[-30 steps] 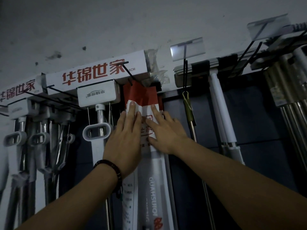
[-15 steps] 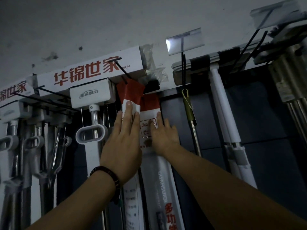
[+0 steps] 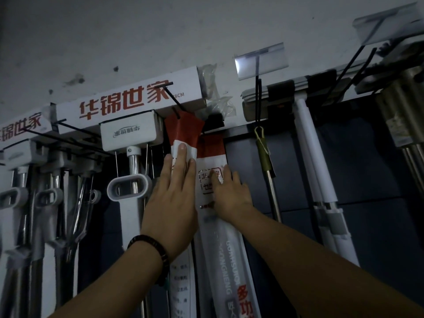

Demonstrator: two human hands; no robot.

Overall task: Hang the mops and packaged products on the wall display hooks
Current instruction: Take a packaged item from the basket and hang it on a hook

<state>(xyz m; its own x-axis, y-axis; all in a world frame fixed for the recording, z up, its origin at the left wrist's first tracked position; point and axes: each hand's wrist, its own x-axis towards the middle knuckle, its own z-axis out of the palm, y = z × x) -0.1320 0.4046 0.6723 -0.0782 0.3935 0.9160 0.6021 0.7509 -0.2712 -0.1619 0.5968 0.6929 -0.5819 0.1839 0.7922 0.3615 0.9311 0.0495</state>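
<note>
Against a second ago: no longer overlapped. Left package [image 3: 181, 127] and right package [image 3: 212, 145] now side by side just below the sign box [image 3: 128, 99], with two red tops showing instead of one and the right-hand top sitting lower. Against half a second ago: hardly any shift of either hand.

Pressing flat on the left package below the sign box: left hand [image 3: 172, 198], fingers straight and together, middle fingertip at the edge of the red band, nothing clasped. Dark bead bracelet [image 3: 151, 246] at that wrist. Pressing flat on the right package, down and to the right of the sign box: right hand [image 3: 229, 191], fingers extended over a printed square stamp, likewise unclenched.

Running from the sign box's face down to the red top of the left package: black wire hook [image 3: 174, 99]. Cannot tell whether the right package hangs from anything.

Directly under the sign box, left of the packages: white mop [image 3: 129, 187] with a looped handle, hanging head up. More of the same further left.

Right of the sign box: clear label holder [image 3: 261, 61], an olive-capped pole [image 3: 263, 152], then a dark panel [image 3: 367, 168].

Above the sign box: grey, stained wall [image 3: 160, 31]. Dim light throughout.
</note>
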